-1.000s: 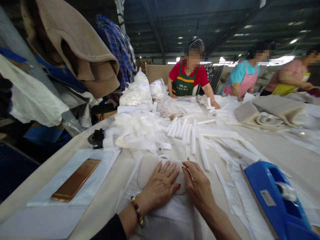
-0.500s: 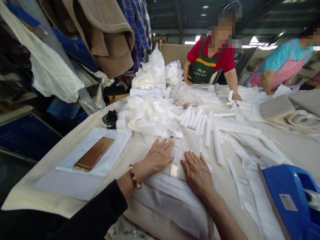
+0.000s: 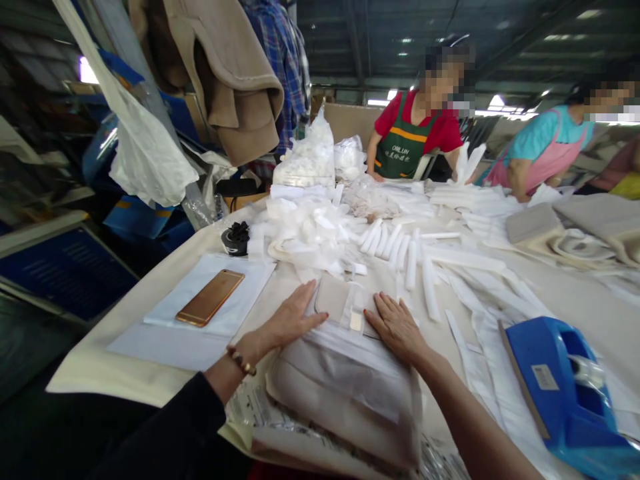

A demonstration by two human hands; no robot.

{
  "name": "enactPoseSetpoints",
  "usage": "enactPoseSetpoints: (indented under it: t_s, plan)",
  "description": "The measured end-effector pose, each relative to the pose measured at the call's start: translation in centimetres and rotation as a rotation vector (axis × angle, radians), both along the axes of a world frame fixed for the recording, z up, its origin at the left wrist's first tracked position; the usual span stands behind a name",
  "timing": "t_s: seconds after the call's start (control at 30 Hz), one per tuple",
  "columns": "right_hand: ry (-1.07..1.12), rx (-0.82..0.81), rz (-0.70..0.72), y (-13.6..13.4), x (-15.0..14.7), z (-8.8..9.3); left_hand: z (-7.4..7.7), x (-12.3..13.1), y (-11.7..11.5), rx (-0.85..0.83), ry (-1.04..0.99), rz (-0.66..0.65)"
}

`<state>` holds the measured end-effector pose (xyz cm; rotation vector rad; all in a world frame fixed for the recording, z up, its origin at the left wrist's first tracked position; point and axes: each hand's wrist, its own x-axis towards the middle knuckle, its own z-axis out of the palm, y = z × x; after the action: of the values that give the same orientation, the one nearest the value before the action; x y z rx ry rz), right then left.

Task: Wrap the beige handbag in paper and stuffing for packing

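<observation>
In front of me lies a beige bag-like article (image 3: 345,393), wrapped in clear plastic. At its far end a grey-beige flat part (image 3: 332,297) shows through the plastic, beside a small cream tag (image 3: 356,321). My left hand (image 3: 293,315) rests flat along the left side of this end, fingers stretched out and pointing forward. On the opposite side my right hand (image 3: 397,328) lies with its fingers spread, touching the plastic near the tag. Neither hand grips anything.
A gold phone (image 3: 211,298) lies on white sheets at left, near a black tape roll (image 3: 235,239). White padding strips (image 3: 400,248) and crumpled wrapping (image 3: 313,227) spread beyond. A blue tape dispenser (image 3: 560,387) stands at right. Two people work across the table.
My left hand has slid left, off the middle of the wrapped article, uncovering its flat part. My right hand stays beside the tag. The co-worker in red has lifted white strips.
</observation>
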<state>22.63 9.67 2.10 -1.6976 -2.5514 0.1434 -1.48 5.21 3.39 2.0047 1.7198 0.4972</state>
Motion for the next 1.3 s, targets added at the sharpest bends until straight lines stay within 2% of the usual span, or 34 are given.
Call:
enactPoseSetpoints:
  t_s: [0.1,0.23,0.33,0.5,0.73,0.87,1.0,1.17,1.23,1.3]
  plan:
    - [-0.02,0.001,-0.003,-1.7,-0.2,0.8,-1.8,-0.2,-1.7,-0.019,-0.064,-0.002]
    - [-0.072,0.089,0.092,-5.5,-1.3,0.2,-2.9,0.0,-1.5,-0.049,-0.194,0.046]
    - [-0.098,0.08,0.109,-7.2,-1.9,-0.6,-2.7,0.0,-1.3,-0.082,-0.276,0.143]
    - [-0.066,0.071,0.116,-7.1,-1.6,-0.2,-2.2,-0.5,-2.1,-0.162,-0.351,0.308]
    - [-0.067,0.16,0.186,-8.1,-0.4,-0.6,-2.0,-1.0,-2.1,-0.234,-0.318,0.29]
    - [-0.057,0.167,0.207,-9.1,1.0,-1.4,-1.7,-1.5,-1.8,-0.28,-0.397,0.273]
    - [0.034,0.188,0.116,-9.6,2.3,-3.0,-1.1,-2.7,-2.3,-0.377,-0.614,0.301]
    - [0.32,0.225,-0.137,-10.1,3.1,-6.3,-1.0,-3.4,-3.7,-0.485,-0.908,0.277]
    - [0.416,0.186,-0.197,-10.3,3.2,-6.9,-1.4,-3.3,-4.1,-0.493,-1.019,0.277]
    - [0.475,0.135,-0.221,-10.3,3.3,-6.9,-1.9,-3.3,-4.3,-0.474,-1.107,0.345]
